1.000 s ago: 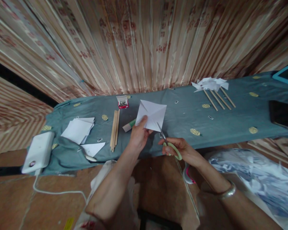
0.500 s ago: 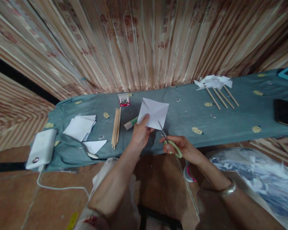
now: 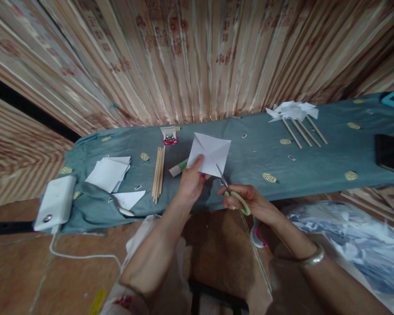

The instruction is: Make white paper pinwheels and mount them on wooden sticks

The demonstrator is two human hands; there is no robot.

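Note:
My left hand (image 3: 192,179) pinches a white square of paper (image 3: 213,151) by its lower left part, thumb on top. Diagonal creases run across the sheet, and a slit shows near its upper left corner. In my right hand (image 3: 243,199) is a pair of scissors (image 3: 238,202) with pale green handles. Their blades reach over the paper's lower right corner, along a crease. Just left of the paper, partly hidden by it, lies a green and white box or tube (image 3: 179,167).
Wooden sticks (image 3: 158,175) and a small red box of metal pins (image 3: 170,136) lie left of my hands. Farther left are paper squares (image 3: 108,173), a folded sheet (image 3: 129,199) and a white power bank (image 3: 55,203). Paper pinwheels (image 3: 292,110) on sticks and a dark phone (image 3: 390,153) are right.
Almost nothing differs. The paper, both hands and the scissors keep nearly the same place; the view has shifted very slightly.

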